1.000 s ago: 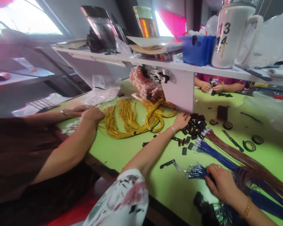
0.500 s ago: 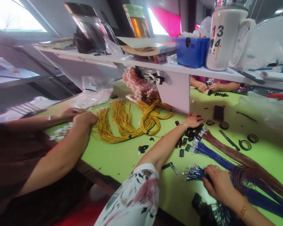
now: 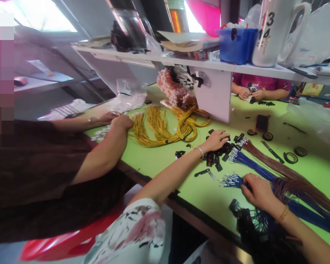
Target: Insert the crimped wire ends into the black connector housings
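My left hand (image 3: pixel 215 141) reaches across the table and lies over a pile of small black plastic connectors (image 3: pixel 217 163), fingers stretched out. Whether a connector is under its fingertips is hidden. Lower right, my right hand (image 3: pixel 260 190) is closed round a bundle of blue wires (image 3: pixel 238 180), whose silvery crimped ends stick out to the left. A second blue bundle (image 3: pixel 249 164) and a brown wire bundle (image 3: pixel 264 158) lie just beyond it, terminals toward the connectors. Wires with black connectors attached (image 3: pixel 247 220) hang at the table's near edge.
A folding knife (image 3: pixel 202 172), a box cutter (image 3: pixel 272 151) and tape rolls (image 3: pixel 290 157) lie about. Yellow wires (image 3: pixel 159 137) spread near a co-worker's hands (image 3: pixel 122 121). A shelf (image 3: pixel 181 62) with a mug (image 3: pixel 272 33) spans the back. Another person's hands (image 3: pixel 253 94) work beyond it.
The view has swung, shifting the scene. My left hand has drawn back from the pile's far right side to its middle left, and some connectors moved with it. My right hand keeps its hold.
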The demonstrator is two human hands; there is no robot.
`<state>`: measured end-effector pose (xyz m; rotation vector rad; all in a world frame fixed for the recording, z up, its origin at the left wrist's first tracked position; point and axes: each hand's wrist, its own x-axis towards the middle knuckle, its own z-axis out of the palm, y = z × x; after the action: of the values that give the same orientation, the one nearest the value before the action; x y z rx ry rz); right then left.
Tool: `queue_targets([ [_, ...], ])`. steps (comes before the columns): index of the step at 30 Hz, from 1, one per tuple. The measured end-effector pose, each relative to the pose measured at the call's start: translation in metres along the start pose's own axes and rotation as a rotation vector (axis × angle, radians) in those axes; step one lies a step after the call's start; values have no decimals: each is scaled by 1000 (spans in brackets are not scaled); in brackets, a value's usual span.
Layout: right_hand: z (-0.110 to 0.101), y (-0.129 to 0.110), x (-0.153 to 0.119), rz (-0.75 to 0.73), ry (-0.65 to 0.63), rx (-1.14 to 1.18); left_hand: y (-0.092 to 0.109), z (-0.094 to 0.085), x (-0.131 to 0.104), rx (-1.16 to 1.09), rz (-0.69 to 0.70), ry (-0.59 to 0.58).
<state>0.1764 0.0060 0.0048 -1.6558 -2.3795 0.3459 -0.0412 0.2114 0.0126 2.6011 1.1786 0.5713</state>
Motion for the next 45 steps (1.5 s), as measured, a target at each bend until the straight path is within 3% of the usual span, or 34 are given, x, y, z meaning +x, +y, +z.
queue_targets([
  [2,-2,2,1,-4,-9,16,16,-8,-16,-1,-45,52],
  [4,-7,4,1,-28,-41,50,34,-11,-32,38,-101,22],
  [9,-20,12,2,-15,-81,70,68,2,-55,145,-221,-58],
  [17,-22,25,6,-55,-123,71,79,20,-64,106,-290,-26],
  [22,-24,19,5,-85,-115,-69,81,20,-75,-23,-315,74],
  [25,-27,16,4,-69,-104,-138,84,15,-81,-240,-350,254],
  [28,-29,17,4,-72,-99,-111,90,13,-87,-670,-477,397],
  [31,-29,22,4,-106,-80,-11,99,14,-94,-1155,-633,411],
  [34,-29,28,6,-107,-58,90,111,17,-103,-1468,-747,392],
  [38,-31,34,7,-71,-25,161,124,19,-112,-1683,-782,435],
  [45,-28,34,12,-28,-7,390,132,18,-116,-1845,-722,511],
])
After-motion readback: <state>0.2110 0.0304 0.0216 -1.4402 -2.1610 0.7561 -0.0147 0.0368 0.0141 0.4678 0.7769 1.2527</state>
